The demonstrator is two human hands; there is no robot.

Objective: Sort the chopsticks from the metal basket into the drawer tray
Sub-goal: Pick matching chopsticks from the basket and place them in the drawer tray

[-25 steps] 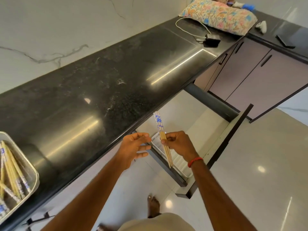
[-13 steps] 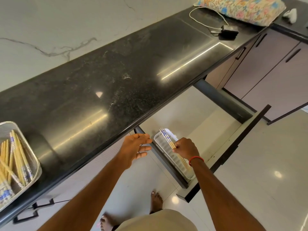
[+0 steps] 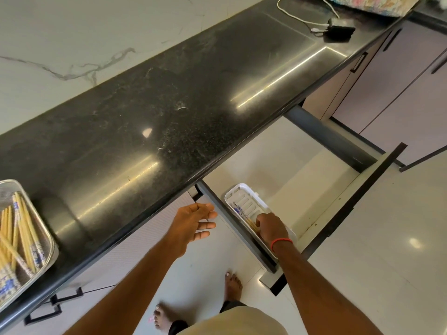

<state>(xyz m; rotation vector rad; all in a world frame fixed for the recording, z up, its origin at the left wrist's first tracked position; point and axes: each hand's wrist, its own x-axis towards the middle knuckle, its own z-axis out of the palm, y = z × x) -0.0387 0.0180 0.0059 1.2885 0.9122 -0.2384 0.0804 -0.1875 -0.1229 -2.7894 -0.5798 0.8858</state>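
A white slotted tray [image 3: 244, 197] lies at the left side of the open drawer [image 3: 302, 170]. My right hand [image 3: 272, 227] is down in the tray and grips a pair of yellow chopsticks [image 3: 242, 212] with blue-patterned tops, which lie flat along it. My left hand [image 3: 193, 222] hovers open beside the drawer's left wall, holding nothing. At the far left, on the black counter, the metal basket [image 3: 47, 238] holds several more yellow chopsticks [image 3: 20, 228].
The black counter [image 3: 169, 93] overhangs the back of the drawer. A dark device with a white cable [image 3: 338, 32] and a floral cushion [image 3: 377, 3] lie at its far end. Cabinet doors [image 3: 399, 81] stand to the right; my bare feet [image 3: 232, 286] are on the tiled floor.
My right hand has lowered the pair of chopsticks from above the drawer down flat into the white tray. My left hand has stayed open beside the drawer.
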